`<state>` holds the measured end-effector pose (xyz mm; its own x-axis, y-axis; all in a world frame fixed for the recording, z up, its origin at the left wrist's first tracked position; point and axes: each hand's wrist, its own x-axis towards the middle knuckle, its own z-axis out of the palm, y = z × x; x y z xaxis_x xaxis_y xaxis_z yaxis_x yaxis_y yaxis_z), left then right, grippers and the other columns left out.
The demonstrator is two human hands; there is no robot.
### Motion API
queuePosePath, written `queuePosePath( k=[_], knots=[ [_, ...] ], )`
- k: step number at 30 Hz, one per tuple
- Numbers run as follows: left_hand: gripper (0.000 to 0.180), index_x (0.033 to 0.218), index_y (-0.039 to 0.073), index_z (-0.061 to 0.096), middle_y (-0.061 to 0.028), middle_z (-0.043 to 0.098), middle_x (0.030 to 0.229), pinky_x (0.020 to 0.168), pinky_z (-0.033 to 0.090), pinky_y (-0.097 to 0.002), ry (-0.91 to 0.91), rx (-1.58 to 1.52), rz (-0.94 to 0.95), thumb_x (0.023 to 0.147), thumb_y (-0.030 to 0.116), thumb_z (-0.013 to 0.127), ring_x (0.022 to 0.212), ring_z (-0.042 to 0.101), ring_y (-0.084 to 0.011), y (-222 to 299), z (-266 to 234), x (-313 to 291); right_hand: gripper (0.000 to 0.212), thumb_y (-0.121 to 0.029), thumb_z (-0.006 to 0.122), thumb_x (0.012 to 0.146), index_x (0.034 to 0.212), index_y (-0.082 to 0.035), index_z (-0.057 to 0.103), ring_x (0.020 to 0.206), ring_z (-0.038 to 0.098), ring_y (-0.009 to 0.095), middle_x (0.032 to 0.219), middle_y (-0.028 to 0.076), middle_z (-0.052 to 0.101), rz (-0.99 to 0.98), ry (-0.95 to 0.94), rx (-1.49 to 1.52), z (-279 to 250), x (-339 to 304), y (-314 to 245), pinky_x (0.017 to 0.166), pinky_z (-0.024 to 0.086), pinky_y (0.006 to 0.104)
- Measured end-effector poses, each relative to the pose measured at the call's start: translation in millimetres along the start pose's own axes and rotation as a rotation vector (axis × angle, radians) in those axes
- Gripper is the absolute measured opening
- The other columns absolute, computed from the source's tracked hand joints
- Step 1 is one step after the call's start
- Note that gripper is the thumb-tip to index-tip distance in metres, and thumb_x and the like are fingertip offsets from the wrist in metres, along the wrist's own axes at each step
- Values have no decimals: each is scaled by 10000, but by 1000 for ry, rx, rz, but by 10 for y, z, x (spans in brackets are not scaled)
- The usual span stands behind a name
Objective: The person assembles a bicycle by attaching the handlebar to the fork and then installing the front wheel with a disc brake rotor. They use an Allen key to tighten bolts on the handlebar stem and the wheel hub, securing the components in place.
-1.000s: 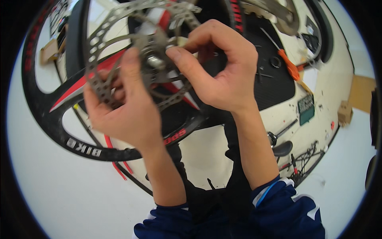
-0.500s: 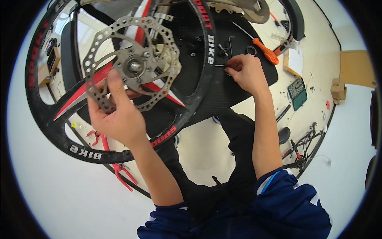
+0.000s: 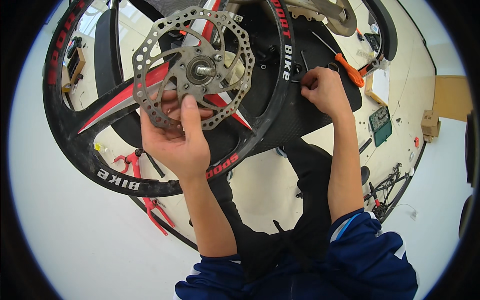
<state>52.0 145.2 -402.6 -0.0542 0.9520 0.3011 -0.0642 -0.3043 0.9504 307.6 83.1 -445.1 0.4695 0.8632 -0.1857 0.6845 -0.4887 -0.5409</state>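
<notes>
My left hand [image 3: 175, 145] is closed on the lower edge of a drilled metal brake disc [image 3: 146, 50], its thumb in front and fingers behind. The disc lies against the hub of a black spoked bicycle wheel [image 3: 67, 155] with red and white spokes; a threaded axle [image 3: 206, 71] sticks out of the hub. My right hand [image 3: 325, 90] rests over a black padded seat [image 3: 280, 112], thumb and fingertips pinched together. A short thin rod shows beside those fingertips; whether they grip it is hidden. A hex key [image 3: 304, 60] lies just beyond them.
An orange-handled screwdriver [image 3: 350, 70] and a metal ring [image 3: 333, 66] lie right of my right hand. On the floor are a green bit case [image 3: 382, 125], a red fork [image 3: 150, 207], bicycle parts [image 3: 385, 187] and a cardboard box [image 3: 430, 122].
The whole view has shifted, so things sit further right. My left thumb is now lower on the disc, below the hub. My right hand stays pinched at the same spot on the seat.
</notes>
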Motion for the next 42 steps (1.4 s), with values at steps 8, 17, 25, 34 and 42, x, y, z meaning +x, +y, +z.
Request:
queuePosePath(
  k=[8, 17, 25, 34, 42],
  knots=[
    [147, 1020, -74, 525, -135, 670, 818, 550, 572, -264, -6, 12, -62, 949, 23, 610, 622, 672, -171, -116, -51, -192, 171, -56, 741, 698, 855, 13, 736, 779, 708, 299, 808, 164, 720, -76, 35, -86, 67, 52, 61, 745, 558, 372],
    [231, 1074, -68, 508, -167, 682, 793, 508, 575, -308, 36, 20, -104, 1016, 153, 544, 533, 665, -226, -196, 8, -283, 168, -56, 720, 737, 883, 27, 728, 791, 718, 280, 833, 158, 733, -44, 28, 47, 27, -8, 152, 769, 562, 345],
    [195, 1060, -71, 518, -162, 668, 786, 533, 561, -295, -5, -1, -5, 986, 103, 568, 557, 663, -210, -218, 31, -257, 186, -96, 726, 760, 916, 6, 735, 730, 690, 236, 822, 124, 729, -69, 113, 117, 13, 64, 264, 732, 546, 316],
    [188, 1061, -72, 503, -172, 650, 819, 505, 592, -305, 13, 7, 54, 947, 47, 593, 596, 665, -196, -246, 117, -192, 235, -77, 728, 765, 988, 0, 730, 721, 650, 168, 802, 88, 702, 18, 140, 123, -180, -12, 567, 720, 538, 296],
    [196, 1101, -69, 514, -163, 654, 827, 528, 599, -317, -2, 19, 50, 962, 54, 576, 605, 662, -189, -289, 62, -195, 195, -79, 735, 801, 984, -23, 768, 773, 695, 183, 869, 128, 742, 102, 121, 83, -170, 22, 559, 762, 550, 302]
  ],
)
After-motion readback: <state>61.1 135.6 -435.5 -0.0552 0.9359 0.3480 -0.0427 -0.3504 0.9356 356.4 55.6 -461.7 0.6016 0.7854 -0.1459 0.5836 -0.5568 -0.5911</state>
